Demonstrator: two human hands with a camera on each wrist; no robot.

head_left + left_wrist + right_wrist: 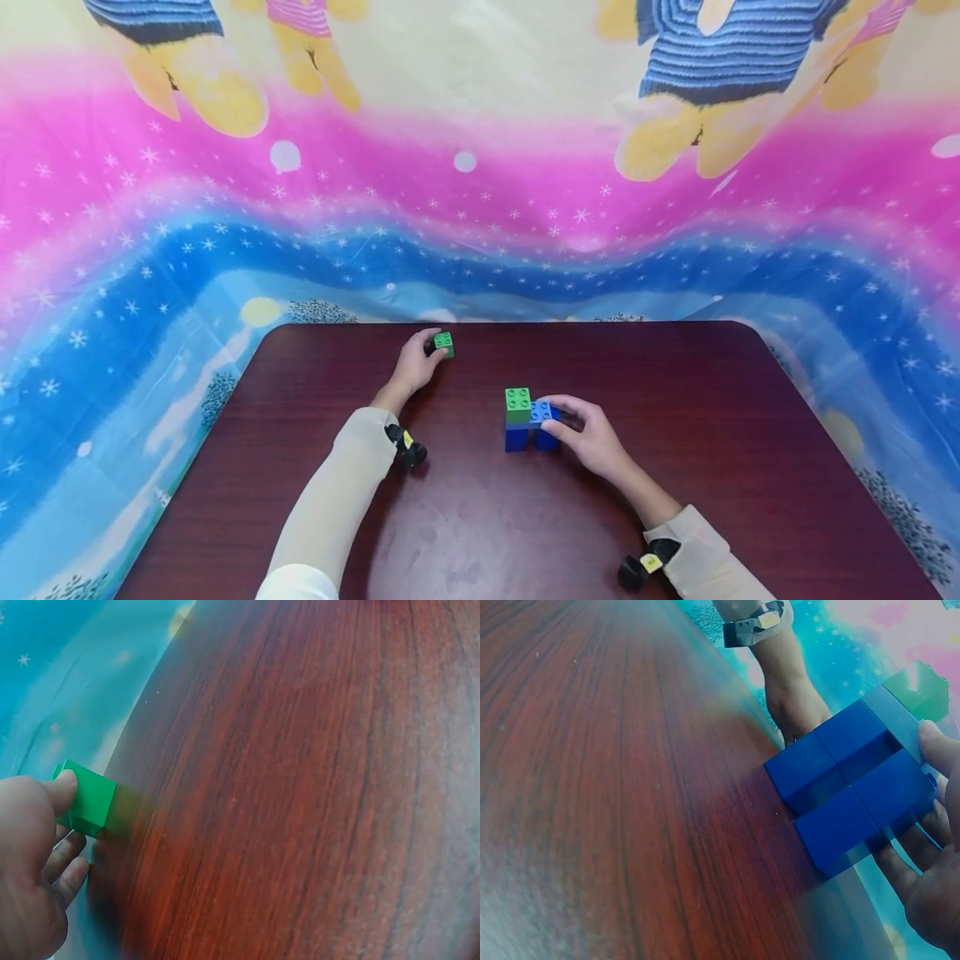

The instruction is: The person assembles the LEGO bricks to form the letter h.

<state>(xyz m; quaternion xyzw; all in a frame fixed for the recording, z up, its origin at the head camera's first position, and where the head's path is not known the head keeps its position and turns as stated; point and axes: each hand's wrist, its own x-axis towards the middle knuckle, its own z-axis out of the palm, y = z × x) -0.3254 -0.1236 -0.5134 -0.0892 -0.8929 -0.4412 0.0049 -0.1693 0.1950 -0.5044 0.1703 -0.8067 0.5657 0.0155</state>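
Near the far edge of the table, my left hand (415, 367) pinches a green toy brick (445, 342) with studs on top. The left wrist view shows the thumb pressed on one side of that green brick (93, 801). My right hand (592, 435) holds the right end of a small brick build standing on the table. Two dark blue columns (840, 761) of stacked bricks form its legs. Across them lies a lighter blue brick (540, 410), and a second green brick (517, 402) sits on its left end. The right fingers partly hide the right column.
The dark red-brown wooden table (465, 517) has rounded far corners. Behind it and at both sides hangs a patterned cloth (480, 208) in pink and blue. A black wrist camera (408, 446) is strapped to the left sleeve, another camera (647, 563) to the right.
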